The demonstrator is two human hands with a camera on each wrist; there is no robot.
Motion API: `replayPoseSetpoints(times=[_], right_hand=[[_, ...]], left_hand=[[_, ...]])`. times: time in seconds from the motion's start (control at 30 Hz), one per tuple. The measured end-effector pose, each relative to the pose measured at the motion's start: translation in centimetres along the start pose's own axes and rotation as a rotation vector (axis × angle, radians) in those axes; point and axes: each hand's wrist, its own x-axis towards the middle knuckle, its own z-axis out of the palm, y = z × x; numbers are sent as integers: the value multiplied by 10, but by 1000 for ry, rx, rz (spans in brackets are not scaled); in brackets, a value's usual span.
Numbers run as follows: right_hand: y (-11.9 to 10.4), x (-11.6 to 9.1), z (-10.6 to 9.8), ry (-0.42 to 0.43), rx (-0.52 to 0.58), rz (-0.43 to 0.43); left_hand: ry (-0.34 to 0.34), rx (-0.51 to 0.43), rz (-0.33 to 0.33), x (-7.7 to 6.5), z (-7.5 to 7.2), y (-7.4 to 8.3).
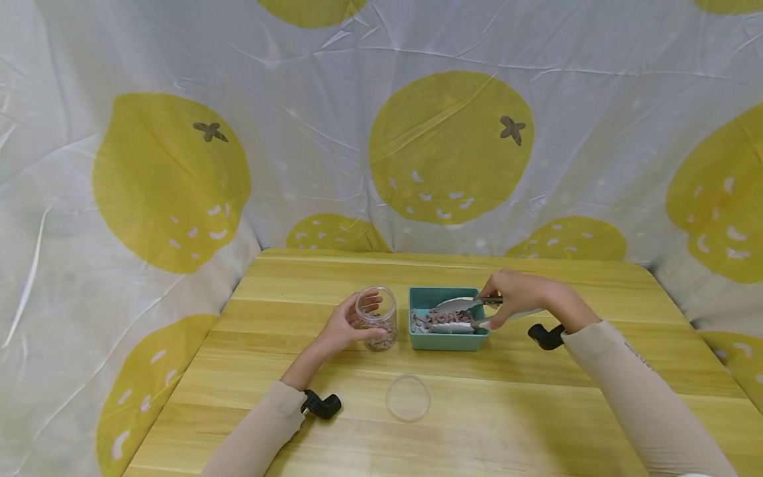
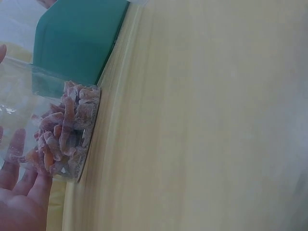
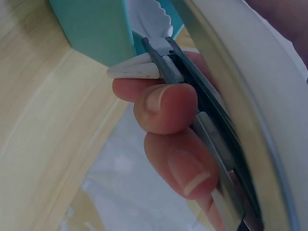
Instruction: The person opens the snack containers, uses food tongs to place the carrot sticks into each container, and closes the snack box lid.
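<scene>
My left hand (image 1: 340,330) holds a clear plastic jar (image 1: 389,310) upright, with fingers and thumb around its side. The jar has no lid on, and powdery reddish-brown strips (image 2: 65,127) fill its lower part. To its right sits a teal rectangular box (image 1: 448,342) with more strips (image 1: 444,317) in it. My right hand (image 1: 509,295) grips a pair of tongs (image 3: 209,103) at the box's right end. Their white scalloped heads (image 1: 456,304) reach into the box, spread on either side of the strips. Whether they touch any strips is hard to tell.
A round clear lid (image 1: 408,398) lies on the wooden table (image 1: 334,437) in front of the jar. Behind and at both sides hangs a pale curtain (image 1: 310,132) with yellow lemon prints. A black wrist device (image 1: 322,404) sits at each sleeve.
</scene>
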Motion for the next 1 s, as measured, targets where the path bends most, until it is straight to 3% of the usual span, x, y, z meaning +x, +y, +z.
replayPoseSetpoints(times=[1.0], right_hand=[[8,-9,-1,10,81,-91]], left_hand=[[5,-6,3,1,0,0]])
